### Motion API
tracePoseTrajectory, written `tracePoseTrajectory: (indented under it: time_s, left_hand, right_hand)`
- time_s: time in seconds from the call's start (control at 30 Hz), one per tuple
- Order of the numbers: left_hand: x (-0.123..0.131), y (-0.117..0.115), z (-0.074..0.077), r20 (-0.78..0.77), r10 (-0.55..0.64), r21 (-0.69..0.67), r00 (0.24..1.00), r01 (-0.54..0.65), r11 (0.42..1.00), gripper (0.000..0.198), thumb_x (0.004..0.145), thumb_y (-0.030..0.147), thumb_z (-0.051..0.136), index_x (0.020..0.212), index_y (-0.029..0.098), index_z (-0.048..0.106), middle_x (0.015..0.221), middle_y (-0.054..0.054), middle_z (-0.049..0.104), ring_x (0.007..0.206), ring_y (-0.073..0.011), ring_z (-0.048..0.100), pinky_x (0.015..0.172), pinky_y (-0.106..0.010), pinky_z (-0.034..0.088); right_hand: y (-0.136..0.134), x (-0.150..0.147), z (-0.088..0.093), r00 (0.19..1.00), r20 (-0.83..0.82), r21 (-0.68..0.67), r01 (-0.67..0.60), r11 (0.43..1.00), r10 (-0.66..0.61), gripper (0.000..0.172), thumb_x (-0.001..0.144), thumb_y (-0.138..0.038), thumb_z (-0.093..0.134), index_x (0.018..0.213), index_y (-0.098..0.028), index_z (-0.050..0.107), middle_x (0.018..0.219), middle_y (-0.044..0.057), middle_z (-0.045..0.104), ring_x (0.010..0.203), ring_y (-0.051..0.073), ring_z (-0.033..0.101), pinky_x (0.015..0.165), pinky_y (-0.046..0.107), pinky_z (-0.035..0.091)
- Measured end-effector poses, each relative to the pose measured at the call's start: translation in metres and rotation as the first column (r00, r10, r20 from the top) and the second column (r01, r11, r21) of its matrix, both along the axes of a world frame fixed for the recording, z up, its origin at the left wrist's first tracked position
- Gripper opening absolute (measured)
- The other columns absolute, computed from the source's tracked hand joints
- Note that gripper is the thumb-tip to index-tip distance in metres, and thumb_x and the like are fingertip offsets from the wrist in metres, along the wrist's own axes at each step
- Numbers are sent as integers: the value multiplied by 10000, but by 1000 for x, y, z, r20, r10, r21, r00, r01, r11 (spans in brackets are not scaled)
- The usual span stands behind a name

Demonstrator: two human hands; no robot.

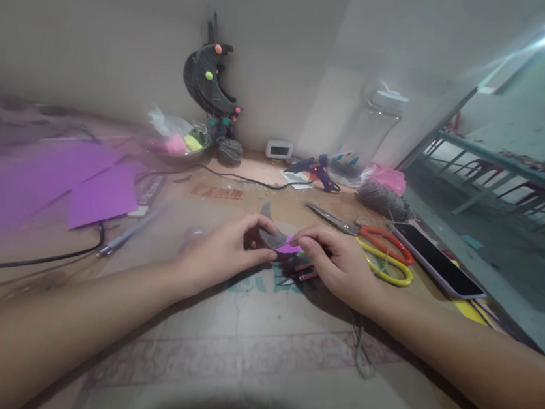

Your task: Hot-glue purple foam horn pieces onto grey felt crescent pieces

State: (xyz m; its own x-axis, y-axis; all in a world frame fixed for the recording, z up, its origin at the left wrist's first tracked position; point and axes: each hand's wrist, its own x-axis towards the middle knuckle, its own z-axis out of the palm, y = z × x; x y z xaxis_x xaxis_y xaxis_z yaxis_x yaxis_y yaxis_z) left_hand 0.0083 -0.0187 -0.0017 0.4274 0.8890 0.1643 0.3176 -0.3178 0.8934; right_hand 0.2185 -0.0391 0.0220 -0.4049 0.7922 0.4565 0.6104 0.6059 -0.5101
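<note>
A small crescent moon shape (273,237) stands upright between my hands, its left part covered in grey and its lower right part bare purple. My left hand (233,246) grips it from the left between thumb and fingers. At the purple end, my right hand (344,265) is closed in a pinch. Grey yarn (360,352) trails onto the table from beneath that hand; the strand at the fingertips is too fine to make out. Just below the crescent lie small scissors (301,275), partly hidden by my right hand.
Large scissors (386,244) with red and yellow handles and a phone (438,259) lie at right. Behind are a glue gun (318,169), a grey yarn ball (384,199), a clear bottle (366,133) and a small clock (279,149). Purple sheets (103,195) and a pen (126,237) lie left.
</note>
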Motion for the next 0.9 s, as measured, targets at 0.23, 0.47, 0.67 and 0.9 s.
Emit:
tracePoseTrajectory:
  time_s: [0.23, 0.47, 0.67, 0.9]
  left_hand:
    - [0, 0, 2, -23, 0, 39, 1000, 0, 999, 246, 766, 350, 680, 973, 232, 618, 770, 3, 639, 703, -166, 579, 613, -260, 416]
    - [-1, -1, 6, -63, 13, 56, 998, -10, 998, 227, 788, 381, 661, 929, 220, 585, 869, -7, 670, 773, -174, 619, 685, -279, 452]
    - [-2, -5, 10, -116, 82, 155, 990, -64, 986, 199, 786, 357, 671, 918, 227, 595, 860, 13, 652, 763, -153, 599, 748, -285, 463]
    - [-3, -3, 3, -18, 11, 125, 1000, -9, 992, 221, 792, 314, 657, 963, 222, 551, 943, -6, 618, 855, -165, 613, 785, -307, 485]
  right_hand:
    - [2, 0, 4, 999, -13, 1, 44, 999, -44, 219, 923, -266, 468, 847, -181, 655, 770, 20, 693, 699, 135, 630, 638, 229, 457]
    - [20, 15, 5, 995, -20, -129, 96, 987, -99, 202, 892, -342, 533, 856, -182, 651, 777, 19, 669, 682, 140, 593, 612, 243, 442]
    - [33, 26, 7, 1000, -27, -479, -19, 878, 7, 193, 865, -368, 564, 887, -183, 614, 686, 3, 640, 611, 135, 590, 538, 232, 429]
    - [36, 27, 9, 999, -46, -591, -28, 806, 1, 355, 841, -378, 597, 1146, -196, 616, 628, -21, 609, 549, 117, 548, 494, 220, 404]
